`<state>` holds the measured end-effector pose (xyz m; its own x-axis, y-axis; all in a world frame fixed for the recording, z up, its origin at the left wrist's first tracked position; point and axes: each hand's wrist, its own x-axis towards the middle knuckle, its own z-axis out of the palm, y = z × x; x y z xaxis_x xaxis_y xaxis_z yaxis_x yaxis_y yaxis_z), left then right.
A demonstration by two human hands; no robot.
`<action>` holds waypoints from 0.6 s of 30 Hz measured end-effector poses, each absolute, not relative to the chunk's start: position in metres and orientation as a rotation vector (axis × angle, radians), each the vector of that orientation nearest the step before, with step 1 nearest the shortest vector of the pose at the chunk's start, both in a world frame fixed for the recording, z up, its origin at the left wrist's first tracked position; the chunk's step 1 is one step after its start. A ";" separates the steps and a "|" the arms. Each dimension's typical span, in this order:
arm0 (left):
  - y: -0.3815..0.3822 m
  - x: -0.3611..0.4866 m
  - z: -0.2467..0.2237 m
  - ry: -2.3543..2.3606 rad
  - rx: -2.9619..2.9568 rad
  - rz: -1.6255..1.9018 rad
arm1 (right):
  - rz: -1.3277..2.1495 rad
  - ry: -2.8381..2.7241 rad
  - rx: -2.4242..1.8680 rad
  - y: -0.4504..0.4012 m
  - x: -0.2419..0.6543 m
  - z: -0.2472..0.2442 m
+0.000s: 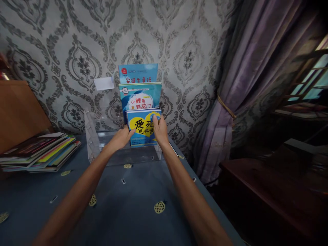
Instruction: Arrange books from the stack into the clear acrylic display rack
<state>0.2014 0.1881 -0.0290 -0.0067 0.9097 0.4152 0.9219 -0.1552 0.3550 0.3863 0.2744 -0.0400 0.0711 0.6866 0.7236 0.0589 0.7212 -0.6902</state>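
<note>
Both my hands grip a blue book with a yellow heart on its cover, one at each side edge. My left hand is closed on its left side, thumb on the front. At the right side, my right hand presses its thumb on the cover, fingers hidden behind. The book is upright at the lowest front tier of a clear acrylic rack. Behind it stand a teal book with a white oval and, higher up, a light blue book with red lettering.
A stack of books and magazines lies at the left beside a brown wooden panel. A white label is at the rack's upper left. Patterned wallpaper is behind; a tied purple curtain and dark red furniture are at the right.
</note>
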 end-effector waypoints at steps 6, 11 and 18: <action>0.186 0.197 -0.030 -2.031 -2.293 -0.835 | 0.604 -1.539 -0.634 0.273 0.399 -0.046; 0.184 0.191 -0.031 -2.053 -2.274 -0.878 | 0.640 -1.618 -0.611 0.276 0.408 -0.049; 0.189 0.184 -0.030 -1.960 -2.413 -1.100 | 0.585 -1.652 -0.604 0.279 0.408 -0.049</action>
<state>0.1836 0.1890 -0.0304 0.0765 0.9164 0.3928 0.8129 -0.2855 0.5076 0.4075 0.2785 -0.0486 -0.1430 0.6743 0.7245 0.0685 0.7370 -0.6724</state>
